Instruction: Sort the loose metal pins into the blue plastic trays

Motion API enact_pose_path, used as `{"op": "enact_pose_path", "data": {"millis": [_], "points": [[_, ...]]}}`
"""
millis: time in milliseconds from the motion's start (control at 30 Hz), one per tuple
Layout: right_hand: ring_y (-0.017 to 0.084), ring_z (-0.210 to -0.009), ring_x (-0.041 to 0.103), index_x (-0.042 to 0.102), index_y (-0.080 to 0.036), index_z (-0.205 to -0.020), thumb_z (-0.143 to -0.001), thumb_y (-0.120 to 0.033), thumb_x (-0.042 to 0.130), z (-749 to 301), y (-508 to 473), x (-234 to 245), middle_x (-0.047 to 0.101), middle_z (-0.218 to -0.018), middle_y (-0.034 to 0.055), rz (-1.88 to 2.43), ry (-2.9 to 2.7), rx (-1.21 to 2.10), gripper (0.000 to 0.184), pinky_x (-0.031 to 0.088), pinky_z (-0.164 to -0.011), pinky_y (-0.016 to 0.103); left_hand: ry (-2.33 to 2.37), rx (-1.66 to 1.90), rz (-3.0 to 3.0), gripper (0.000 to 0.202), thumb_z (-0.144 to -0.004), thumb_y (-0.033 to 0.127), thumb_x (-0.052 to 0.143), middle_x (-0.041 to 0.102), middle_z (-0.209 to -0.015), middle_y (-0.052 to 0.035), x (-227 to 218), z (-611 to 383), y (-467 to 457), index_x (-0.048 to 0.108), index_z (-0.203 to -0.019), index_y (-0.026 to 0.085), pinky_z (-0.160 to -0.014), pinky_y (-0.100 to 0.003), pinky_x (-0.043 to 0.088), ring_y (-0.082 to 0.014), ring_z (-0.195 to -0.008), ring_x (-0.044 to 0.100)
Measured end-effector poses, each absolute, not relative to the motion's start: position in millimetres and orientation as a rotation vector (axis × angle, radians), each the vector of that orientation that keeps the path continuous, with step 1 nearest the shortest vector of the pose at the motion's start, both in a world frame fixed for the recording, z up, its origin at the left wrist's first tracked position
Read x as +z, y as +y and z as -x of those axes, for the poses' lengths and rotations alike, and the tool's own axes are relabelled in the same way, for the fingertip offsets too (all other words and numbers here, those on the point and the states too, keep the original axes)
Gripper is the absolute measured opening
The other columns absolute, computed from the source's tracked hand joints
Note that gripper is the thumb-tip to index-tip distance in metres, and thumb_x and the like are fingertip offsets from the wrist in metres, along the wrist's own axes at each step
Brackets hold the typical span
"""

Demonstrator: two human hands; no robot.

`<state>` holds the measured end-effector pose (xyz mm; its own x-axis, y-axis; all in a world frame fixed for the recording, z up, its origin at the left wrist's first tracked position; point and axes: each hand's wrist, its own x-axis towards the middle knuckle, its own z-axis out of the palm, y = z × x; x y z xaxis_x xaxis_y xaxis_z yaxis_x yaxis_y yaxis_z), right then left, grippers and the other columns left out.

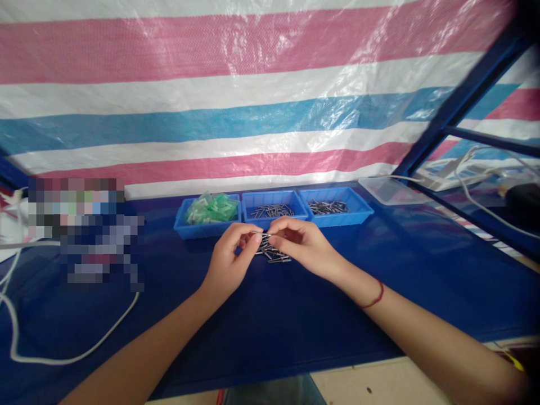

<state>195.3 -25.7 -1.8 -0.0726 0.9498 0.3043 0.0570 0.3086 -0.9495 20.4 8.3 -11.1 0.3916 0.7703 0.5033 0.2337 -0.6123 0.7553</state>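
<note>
My left hand and my right hand meet over the middle of the blue table, fingertips close together. Thumb and fingers of each are pinched, and a thin metal rivet spans the gap between them. Directly below the fingers lies a loose pile of similar metal rivets, partly covered by both hands. Just behind stand three blue bins in a row. Green plastic bags fill the left bin; rivets lie in the middle bin and the right bin.
White cables loop over the table's left side near a blurred-out area. A clear plastic lid lies at the back right, beside a dark blue metal frame. A striped plastic sheet hangs behind the table.
</note>
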Motion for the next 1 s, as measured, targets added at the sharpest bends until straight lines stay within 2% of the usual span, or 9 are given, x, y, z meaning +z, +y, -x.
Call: {"op": "enact_pose_path", "data": {"millis": [267,467,600,767,900,1000], "points": [[0.013,-0.064,0.053,0.06,-0.02,-0.079,-0.08,-0.039,0.063,-199,-24,-1,0.059,-0.075,0.0012,1.082,-1.477,0.76,0.019,0.043,-0.057,0.027,0.94,1.044,-2.136,0.015,-0.091,0.028,0.05,0.063,-0.089,-0.0022,-16,-22,12,0.06,-0.1,0.021,-0.07,-0.026,0.045,-0.0146,-0.078,0.059],[0.016,-0.066,0.057,0.065,-0.018,-0.077,-0.081,-0.033,0.057,-259,-12,14,0.065,-0.075,0.0043,1.508,-1.421,0.071,0.018,0.044,-0.064,0.03,1.036,0.812,-2.484,0.017,-0.087,0.03,0.057,0.064,-0.097,-0.0036,-19,-17,17,0.064,-0.099,0.021,-0.085,-0.034,0.043,-0.0201,-0.092,0.057],[0.022,-0.069,0.061,0.068,-0.018,-0.079,-0.078,-0.033,0.056,-317,-7,18,0.067,-0.075,0.0083,1.907,-1.248,-0.3,0.02,0.043,-0.066,0.034,1.073,0.613,-2.623,0.018,-0.087,0.034,0.057,0.064,-0.098,-0.0031,-19,-13,20,0.067,-0.098,0.024,-0.082,-0.035,0.042,-0.0215,-0.093,0.057],[0.028,-0.072,0.063,0.07,-0.014,-0.091,-0.077,-0.042,0.056,-345,-6,14,0.069,-0.078,0.0117,2.178,-1.238,-0.268,0.033,0.042,-0.064,0.035,1.09,0.473,-2.659,0.017,-0.092,0.032,0.051,0.065,-0.102,-0.0015,-17,-13,19,0.066,-0.097,0.025,-0.078,-0.033,0.04,-0.0211,-0.096,0.058],[0.023,-0.068,0.062,0.069,-0.015,-0.089,-0.08,-0.039,0.054,-317,-6,16,0.068,-0.075,0.0085,1.991,-1.322,-0.243,0.029,0.041,-0.062,0.032,1.112,0.445,-2.701,0.02,-0.094,0.032,0.046,0.064,-0.1,-0.0018,-16,-14,18,0.065,-0.093,0.023,-0.076,-0.032,0.039,-0.02,-0.094,0.057],[0.018,-0.065,0.059,0.069,-0.017,-0.084,-0.082,-0.033,0.054,-282,-9,16,0.068,-0.076,0.0058,1.747,-1.536,-0.089,0.021,0.042,-0.063,0.029,1.131,0.501,-2.715,0.02,-0.095,0.03,0.044,0.061,-0.101,-0.0029,-17,-14,18,0.063,-0.092,0.022,-0.078,-0.032,0.039,-0.0195,-0.094,0.056]]}}
